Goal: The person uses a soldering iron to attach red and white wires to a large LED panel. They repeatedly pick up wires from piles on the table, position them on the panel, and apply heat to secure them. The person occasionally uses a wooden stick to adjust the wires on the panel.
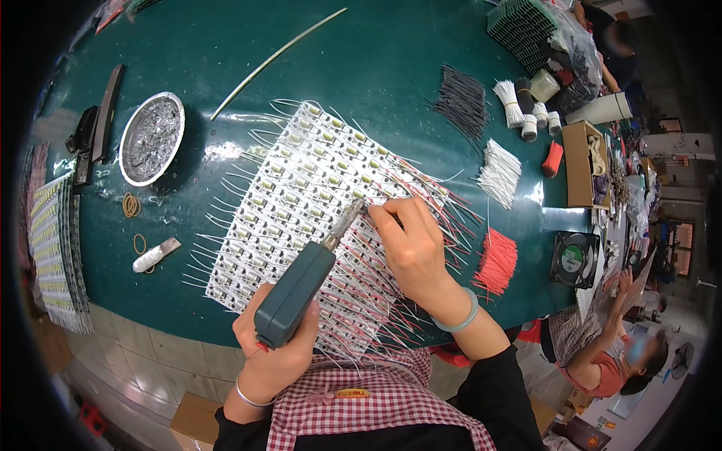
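Observation:
My left hand [277, 347] is wrapped round the dark green body of a soldering gun [295, 295]. Its metal tip points up and right, over a large panel of small white circuit boards [289, 177]. The boards carry rows of yellowish parts, with white wires along the left side and red and white wires at the right. Beside the tip, my right hand [412, 244] is closed in a pinch just above the panel. What sits between its fingertips is too small and partly hidden to name.
Right of the panel lie bundles of black wires [460, 101], white wires [499, 173] and red wires [496, 261]. A small fan [575, 259] and a cardboard box [585, 165] stand beyond. At left are a bowl of metal scraps [153, 139] and stacked board panels [56, 255]. A co-worker [602, 353] sits at right.

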Demonstrator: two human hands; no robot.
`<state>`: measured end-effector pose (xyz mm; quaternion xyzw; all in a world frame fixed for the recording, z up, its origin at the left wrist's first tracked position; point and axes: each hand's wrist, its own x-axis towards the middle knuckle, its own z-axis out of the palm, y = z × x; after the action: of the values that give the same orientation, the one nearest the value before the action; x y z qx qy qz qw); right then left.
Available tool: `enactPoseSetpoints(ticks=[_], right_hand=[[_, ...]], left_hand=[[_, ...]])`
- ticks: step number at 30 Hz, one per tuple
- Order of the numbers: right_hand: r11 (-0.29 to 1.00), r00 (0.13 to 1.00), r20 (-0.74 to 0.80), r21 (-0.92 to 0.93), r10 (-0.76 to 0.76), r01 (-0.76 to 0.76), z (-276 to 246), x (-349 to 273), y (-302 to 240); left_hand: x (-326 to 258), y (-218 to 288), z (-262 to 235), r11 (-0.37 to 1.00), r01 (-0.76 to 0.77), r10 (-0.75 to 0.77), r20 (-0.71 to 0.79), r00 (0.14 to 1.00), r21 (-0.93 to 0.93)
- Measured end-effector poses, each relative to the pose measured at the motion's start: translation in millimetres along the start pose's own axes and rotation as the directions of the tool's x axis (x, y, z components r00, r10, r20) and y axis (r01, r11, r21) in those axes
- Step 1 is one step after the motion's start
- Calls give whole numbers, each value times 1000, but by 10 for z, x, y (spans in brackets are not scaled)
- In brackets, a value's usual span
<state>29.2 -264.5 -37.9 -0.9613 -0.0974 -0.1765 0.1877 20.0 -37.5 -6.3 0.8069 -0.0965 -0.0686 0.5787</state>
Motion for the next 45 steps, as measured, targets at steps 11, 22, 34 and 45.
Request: enactPoseSetpoints(ticks=[11,22,34,45], right_hand=[[1000,999,-36,5,-8,8,9,9,3],[999,998,-46,38,-35,36,-2,-94,-144],[999,1000,-14,44,-22,23,31,-103,-143],[999,999,-23,31,-31,31,47,-103,-138]], left_hand=[[-23,25,-55,999,-41,41,-35,999,-6],[-125,-37,-115,999,-42,40,-73,997,-23],[-178,-82,-116,999,12,-14,-31,999,-44],[-181,-66,-112,998,-38,39,-22,999,51]])
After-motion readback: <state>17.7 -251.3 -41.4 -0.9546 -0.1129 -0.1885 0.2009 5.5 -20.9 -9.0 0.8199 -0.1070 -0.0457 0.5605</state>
